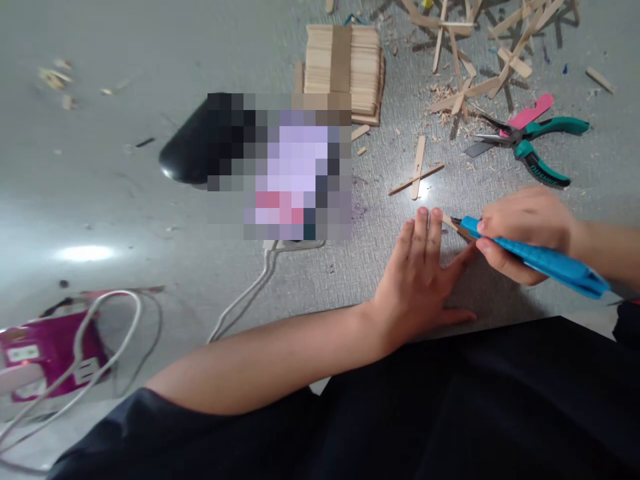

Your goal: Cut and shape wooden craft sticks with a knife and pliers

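Observation:
My right hand (530, 227) is closed around a blue utility knife (565, 267), its dark blade end pointing left and down at the tabletop. Under that tip a wooden craft stick (448, 221) shows in part; the rest is hidden by my fingers and the knife. My left hand (417, 277) lies flat on the table with fingers spread, its fingertips against the stick. Just beyond them, two craft sticks (418, 167) are crossed through each other. Beside these, green-handled needle-nose pliers (530, 140) lie open over a pink-handled blade (534, 112).
A banded bundle of craft sticks (367, 70) stands at the back. Joined stick pieces (463, 93) and wood shavings spread at back right. A black mouse-shaped object (193, 150) and a blurred phone (295, 160) with a white cable (243, 293) lie left, near a purple power strip (55, 350).

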The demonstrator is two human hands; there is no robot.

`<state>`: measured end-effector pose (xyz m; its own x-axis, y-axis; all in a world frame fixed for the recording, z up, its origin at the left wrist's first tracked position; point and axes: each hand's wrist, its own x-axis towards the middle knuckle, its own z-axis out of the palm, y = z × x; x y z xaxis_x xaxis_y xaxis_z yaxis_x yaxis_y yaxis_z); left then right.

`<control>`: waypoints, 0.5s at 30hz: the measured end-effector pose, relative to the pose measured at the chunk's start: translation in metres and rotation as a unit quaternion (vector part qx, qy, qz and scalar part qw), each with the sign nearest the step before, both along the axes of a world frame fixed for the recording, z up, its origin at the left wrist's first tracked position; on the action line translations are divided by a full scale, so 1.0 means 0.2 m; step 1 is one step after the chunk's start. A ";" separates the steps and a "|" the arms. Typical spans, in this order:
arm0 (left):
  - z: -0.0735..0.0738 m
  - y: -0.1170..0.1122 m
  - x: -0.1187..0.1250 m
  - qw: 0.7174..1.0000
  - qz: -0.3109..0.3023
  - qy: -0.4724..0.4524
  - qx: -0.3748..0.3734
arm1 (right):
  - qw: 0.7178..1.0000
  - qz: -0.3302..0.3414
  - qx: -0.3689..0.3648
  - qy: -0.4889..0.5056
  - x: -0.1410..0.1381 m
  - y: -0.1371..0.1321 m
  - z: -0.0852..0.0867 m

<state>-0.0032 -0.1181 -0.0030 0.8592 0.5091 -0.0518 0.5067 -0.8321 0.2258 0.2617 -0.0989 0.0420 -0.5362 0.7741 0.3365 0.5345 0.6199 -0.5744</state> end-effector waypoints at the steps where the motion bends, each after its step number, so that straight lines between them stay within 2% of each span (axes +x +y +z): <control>1: 0.00 0.01 0.00 1.000 -0.005 0.004 -0.001 | 1.000 0.015 0.020 0.000 0.00 0.00 -0.02; 4: 0.02 0.03 0.00 1.000 -0.014 0.022 -0.005 | 0.993 0.040 0.098 0.055 0.03 -0.01 -0.10; 8: 0.04 0.05 0.00 0.999 -0.016 0.040 0.010 | 0.985 0.020 0.135 0.106 0.07 -0.02 -0.19; 15: 0.05 0.06 0.00 0.998 -0.018 0.055 0.003 | 0.987 -0.008 0.113 0.114 0.12 -0.03 -0.17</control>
